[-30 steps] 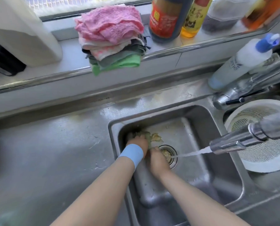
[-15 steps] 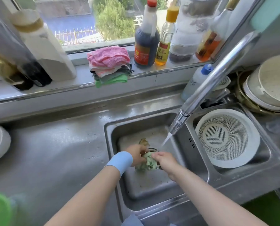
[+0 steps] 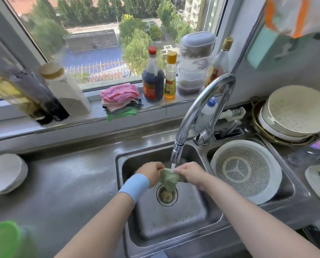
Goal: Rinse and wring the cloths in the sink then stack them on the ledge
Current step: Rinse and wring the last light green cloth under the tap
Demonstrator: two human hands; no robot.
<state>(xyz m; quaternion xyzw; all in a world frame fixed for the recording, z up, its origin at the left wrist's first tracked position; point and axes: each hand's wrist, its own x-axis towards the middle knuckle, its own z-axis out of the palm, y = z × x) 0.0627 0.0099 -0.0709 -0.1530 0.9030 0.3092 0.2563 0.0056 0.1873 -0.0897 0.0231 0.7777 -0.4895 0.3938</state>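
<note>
Directly under the nozzle of the faucet (image 3: 198,108), both hands hold one wet green cloth (image 3: 169,180) above the larger basin of the sink (image 3: 174,224). The left hand (image 3: 151,174), with a light blue wristband (image 3: 134,186) on its wrist, has its fingers curled round the cloth's left end. The right hand (image 3: 190,175) grips the right end the same way, fingers closed over the fabric. The cloth is bunched between the two hands, and its lower tip hangs over the drain (image 3: 167,195), which lies just below the faucet's nozzle (bits of residue sit in its strainer). A thin stream of water (image 3: 173,165) falls from the nozzle onto the top of the cloth, between the hands.

Behind the faucet and to its left, a stack of folded cloths (image 3: 121,103) sits on the window ledge (image 3: 43,125). It is pink on top, pale and grey in the middle and bright green at the bottom, with its front edge hanging slightly over the ledge's lip. Between that stack and the faucet's arch stand a dark sauce bottle (image 3: 153,81) and a yellow-capped bottle (image 3: 170,79), with a clear stacked container (image 3: 194,66) beside them. To the faucet's right, a white colander (image 3: 245,171) fills the smaller basin. Beyond it, pale bowls (image 3: 293,114) are piled on the counter. Far to the faucet's left, a white plate (image 3: 4,174) rests on the steel counter.
</note>
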